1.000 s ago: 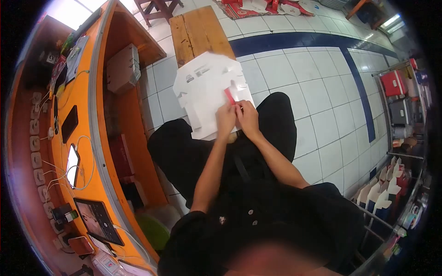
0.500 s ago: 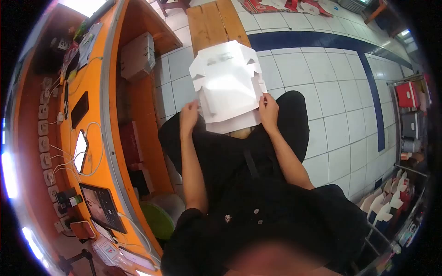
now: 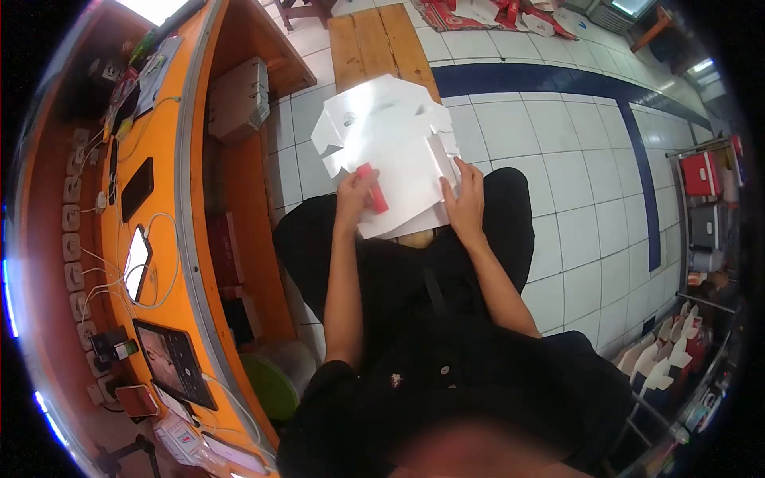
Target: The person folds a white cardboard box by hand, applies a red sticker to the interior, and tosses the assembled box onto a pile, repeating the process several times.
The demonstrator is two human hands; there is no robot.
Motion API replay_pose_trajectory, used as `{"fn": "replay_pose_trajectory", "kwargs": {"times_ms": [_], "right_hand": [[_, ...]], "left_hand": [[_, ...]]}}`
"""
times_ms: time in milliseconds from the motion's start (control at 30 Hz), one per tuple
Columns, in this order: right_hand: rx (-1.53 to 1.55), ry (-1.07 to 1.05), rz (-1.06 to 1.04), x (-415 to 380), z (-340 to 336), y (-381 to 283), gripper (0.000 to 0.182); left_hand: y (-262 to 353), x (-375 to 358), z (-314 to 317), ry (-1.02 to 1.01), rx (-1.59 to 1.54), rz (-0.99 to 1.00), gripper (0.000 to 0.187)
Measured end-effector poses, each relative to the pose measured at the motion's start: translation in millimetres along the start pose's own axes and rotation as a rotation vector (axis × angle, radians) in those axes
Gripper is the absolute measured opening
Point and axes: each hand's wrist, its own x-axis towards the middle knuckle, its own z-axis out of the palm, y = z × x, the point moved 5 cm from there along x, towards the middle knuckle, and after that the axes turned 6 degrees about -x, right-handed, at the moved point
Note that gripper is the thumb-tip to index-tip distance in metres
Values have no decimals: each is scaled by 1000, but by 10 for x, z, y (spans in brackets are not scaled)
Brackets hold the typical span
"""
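A white die-cut cardboard sheet with cut flaps lies across the wooden bench in front of my lap. On its left side my left hand is closed round a folded-over side flap whose outer face is red. My right hand grips the right edge of the sheet, thumb on top, beside a narrow raised side flap. The far flaps of the sheet stand partly bent.
An orange counter on the left bears a tablet, phones and cables. Below it stand a grey box and a green bin. At right, a rack holds a red container and folded cartons.
My left hand has moved inward and folded the left side flap over, so its red face now shows. The right hand has shifted slightly onto the sheet, which has turned a little.
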Motion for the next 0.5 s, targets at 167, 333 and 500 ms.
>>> {"fn": "replay_pose_trajectory", "kwargs": {"times_ms": [167,333,500], "right_hand": [[-58,-308,-548,-155,21,-696,40],[-134,-200,-620,-332,373,-673,23],[-93,-113,-232,-301,305,-626,12]], "left_hand": [[-72,-8,42,151,-217,53,35],[-124,-39,97,159,-234,106,31],[-187,-113,187,114,-290,98,28]]}}
